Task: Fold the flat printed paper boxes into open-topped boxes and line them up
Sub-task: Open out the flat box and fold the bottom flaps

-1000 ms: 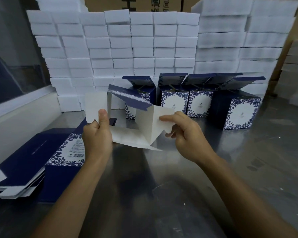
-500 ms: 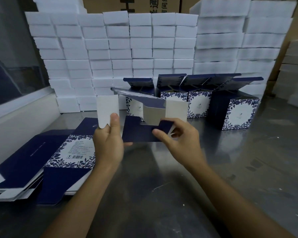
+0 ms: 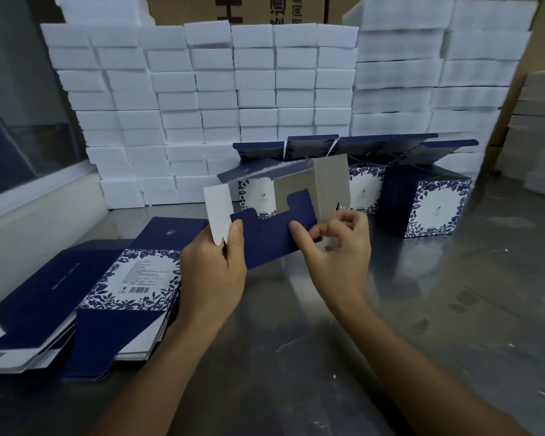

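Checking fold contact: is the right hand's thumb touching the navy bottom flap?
Touching. The head view shows the right hand thumb pressed flat on the navy flap.

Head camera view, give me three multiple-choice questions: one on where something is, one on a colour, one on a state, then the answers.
1. The stack of flat boxes lies where?
A. at the person's left
B. at the person's right
C. behind the folded boxes

2. The flap under the left hand thumb is:
A. red
B. dark blue
C. green

3. The box being folded is:
A. lying flat on the table
B. held up by both hands
C. standing in the row

Answers: 1 A, it lies left of the left hand. 2 B, the flap is navy. 3 B, the left hand and right hand pinch it above the metal table.
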`<state>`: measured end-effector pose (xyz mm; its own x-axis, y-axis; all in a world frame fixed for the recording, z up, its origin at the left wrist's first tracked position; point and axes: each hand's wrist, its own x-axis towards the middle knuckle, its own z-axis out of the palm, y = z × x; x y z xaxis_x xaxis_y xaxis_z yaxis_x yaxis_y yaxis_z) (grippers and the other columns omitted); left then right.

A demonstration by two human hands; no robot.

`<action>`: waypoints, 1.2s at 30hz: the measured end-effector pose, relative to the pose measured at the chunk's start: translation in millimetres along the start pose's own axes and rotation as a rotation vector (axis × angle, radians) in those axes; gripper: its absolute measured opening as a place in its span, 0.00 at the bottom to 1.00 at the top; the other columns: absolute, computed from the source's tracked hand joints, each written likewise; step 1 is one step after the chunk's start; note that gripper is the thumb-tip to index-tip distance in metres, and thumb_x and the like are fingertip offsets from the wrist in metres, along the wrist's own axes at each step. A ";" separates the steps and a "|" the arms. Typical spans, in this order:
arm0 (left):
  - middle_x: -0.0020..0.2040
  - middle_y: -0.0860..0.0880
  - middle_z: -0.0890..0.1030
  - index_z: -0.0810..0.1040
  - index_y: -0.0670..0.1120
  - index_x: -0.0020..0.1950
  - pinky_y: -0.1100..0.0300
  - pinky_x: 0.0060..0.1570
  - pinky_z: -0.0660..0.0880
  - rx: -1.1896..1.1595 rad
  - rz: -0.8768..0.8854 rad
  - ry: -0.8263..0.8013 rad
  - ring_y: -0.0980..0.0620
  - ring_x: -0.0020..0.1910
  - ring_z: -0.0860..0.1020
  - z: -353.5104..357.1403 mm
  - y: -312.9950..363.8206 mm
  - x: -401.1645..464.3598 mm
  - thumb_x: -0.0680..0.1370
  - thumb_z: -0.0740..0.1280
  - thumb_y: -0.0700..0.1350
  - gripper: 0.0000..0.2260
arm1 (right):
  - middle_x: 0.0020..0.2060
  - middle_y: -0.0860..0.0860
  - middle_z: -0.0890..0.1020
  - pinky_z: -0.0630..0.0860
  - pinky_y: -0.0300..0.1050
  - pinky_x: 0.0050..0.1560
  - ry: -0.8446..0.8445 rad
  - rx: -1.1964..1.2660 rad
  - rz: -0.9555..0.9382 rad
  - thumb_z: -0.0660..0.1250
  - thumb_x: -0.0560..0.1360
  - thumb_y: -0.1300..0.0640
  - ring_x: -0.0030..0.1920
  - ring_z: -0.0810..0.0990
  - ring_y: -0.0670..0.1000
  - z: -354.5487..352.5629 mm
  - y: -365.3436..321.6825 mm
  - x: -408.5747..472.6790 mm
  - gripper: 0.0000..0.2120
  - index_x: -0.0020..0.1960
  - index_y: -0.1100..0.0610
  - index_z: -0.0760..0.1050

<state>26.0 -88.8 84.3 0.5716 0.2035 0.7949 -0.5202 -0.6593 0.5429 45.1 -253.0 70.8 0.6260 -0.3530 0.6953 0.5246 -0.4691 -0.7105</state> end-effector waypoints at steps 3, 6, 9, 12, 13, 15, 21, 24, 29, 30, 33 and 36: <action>0.24 0.56 0.68 0.65 0.53 0.30 0.70 0.27 0.64 -0.040 -0.058 0.039 0.57 0.30 0.75 0.6 1.4 0.9 0.82 0.63 0.47 0.21 | 0.43 0.48 0.73 0.68 0.33 0.40 -0.055 -0.041 0.113 0.74 0.71 0.41 0.41 0.74 0.42 3.0 -1.0 -2.2 0.18 0.31 0.48 0.72; 0.27 0.53 0.76 0.75 0.44 0.33 0.64 0.29 0.69 -0.091 -0.155 0.055 0.55 0.32 0.78 2.4 2.2 -0.5 0.82 0.63 0.47 0.18 | 0.40 0.45 0.73 0.66 0.34 0.38 -0.023 -0.094 0.147 0.70 0.69 0.33 0.41 0.74 0.40 4.1 -2.7 -2.8 0.21 0.31 0.48 0.71; 0.30 0.51 0.79 0.78 0.40 0.37 0.56 0.33 0.73 -0.125 -0.190 0.055 0.52 0.33 0.80 4.7 8.7 -1.5 0.82 0.65 0.46 0.16 | 0.26 0.42 0.76 0.69 0.39 0.35 -0.176 -0.009 0.196 0.67 0.68 0.30 0.30 0.74 0.42 8.6 -3.8 -5.8 0.24 0.26 0.48 0.71; 0.31 0.51 0.80 0.80 0.38 0.40 0.52 0.35 0.74 -0.148 -0.230 0.037 0.48 0.34 0.81 5.2 14.4 -2.8 0.81 0.66 0.45 0.14 | 0.26 0.45 0.78 0.72 0.42 0.32 -0.491 0.161 0.213 0.67 0.72 0.32 0.27 0.74 0.43 14.9 -6.1 -15.6 0.25 0.30 0.52 0.76; 0.32 0.51 0.80 0.80 0.38 0.40 0.52 0.35 0.75 -0.152 -0.243 0.030 0.49 0.35 0.81 5.0 15.4 -3.2 0.81 0.66 0.45 0.14 | 0.28 0.48 0.81 0.74 0.43 0.33 -0.569 0.200 0.204 0.66 0.74 0.34 0.27 0.75 0.44 17.2 -6.9 -18.9 0.25 0.33 0.55 0.79; 0.32 0.53 0.81 0.80 0.43 0.38 0.53 0.35 0.76 -0.174 -0.300 0.013 0.54 0.34 0.82 4.1 16.1 -3.1 0.81 0.67 0.46 0.13 | 0.30 0.51 0.81 0.75 0.41 0.34 -0.609 0.274 0.208 0.65 0.77 0.40 0.28 0.76 0.44 19.7 -8.4 -22.5 0.24 0.35 0.60 0.80; 0.28 0.56 0.80 0.76 0.50 0.32 0.58 0.33 0.75 -0.226 -0.397 -0.019 0.61 0.32 0.80 2.9 13.9 -1.4 0.80 0.66 0.45 0.16 | 0.23 0.49 0.75 0.69 0.38 0.30 -0.562 0.387 0.326 0.64 0.82 0.51 0.25 0.70 0.45 22.5 -9.7 -22.5 0.23 0.28 0.53 0.76; 0.28 0.56 0.80 0.77 0.48 0.32 0.57 0.34 0.76 -0.206 -0.401 -0.041 0.59 0.33 0.81 3.0 14.3 -1.6 0.80 0.67 0.45 0.15 | 0.20 0.47 0.72 0.66 0.34 0.27 -0.559 0.370 0.347 0.63 0.83 0.53 0.22 0.68 0.44 21.4 -8.7 -21.5 0.25 0.27 0.53 0.75; 0.32 0.46 0.83 0.80 0.42 0.37 0.42 0.44 0.81 -0.223 -0.463 -0.132 0.46 0.36 0.83 4.5 15.6 -1.5 0.78 0.68 0.42 0.11 | 0.20 0.46 0.72 0.65 0.33 0.27 -0.554 0.315 0.279 0.64 0.82 0.51 0.22 0.67 0.41 19.7 -7.1 -20.0 0.24 0.27 0.53 0.75; 0.31 0.47 0.83 0.79 0.41 0.36 0.42 0.43 0.80 -0.217 -0.472 -0.132 0.48 0.35 0.83 4.2 15.0 -1.5 0.78 0.67 0.42 0.11 | 0.19 0.45 0.71 0.64 0.34 0.27 -0.545 0.318 0.282 0.64 0.82 0.50 0.22 0.67 0.42 20.0 -7.1 -19.8 0.25 0.26 0.52 0.75; 0.30 0.50 0.81 0.76 0.41 0.32 0.44 0.41 0.79 -0.185 -0.453 -0.130 0.52 0.31 0.79 2.5 15.7 -0.1 0.78 0.66 0.41 0.14 | 0.19 0.45 0.69 0.63 0.37 0.27 -0.481 0.332 0.325 0.62 0.83 0.47 0.22 0.65 0.44 19.0 -5.7 -15.8 0.27 0.25 0.52 0.72; 0.30 0.47 0.82 0.77 0.40 0.33 0.40 0.42 0.80 -0.248 -0.500 -0.153 0.45 0.35 0.82 2.1 17.1 -0.4 0.77 0.65 0.45 0.14 | 0.20 0.45 0.68 0.63 0.40 0.27 -0.446 0.339 0.352 0.62 0.83 0.48 0.23 0.64 0.45 17.2 -2.5 -11.7 0.25 0.28 0.52 0.71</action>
<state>18.3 -101.7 92.7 0.8620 0.3277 0.3868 -0.2856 -0.3165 0.9046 46.3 -233.7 62.6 0.9340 -0.0351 0.3557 0.3521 -0.0804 -0.9325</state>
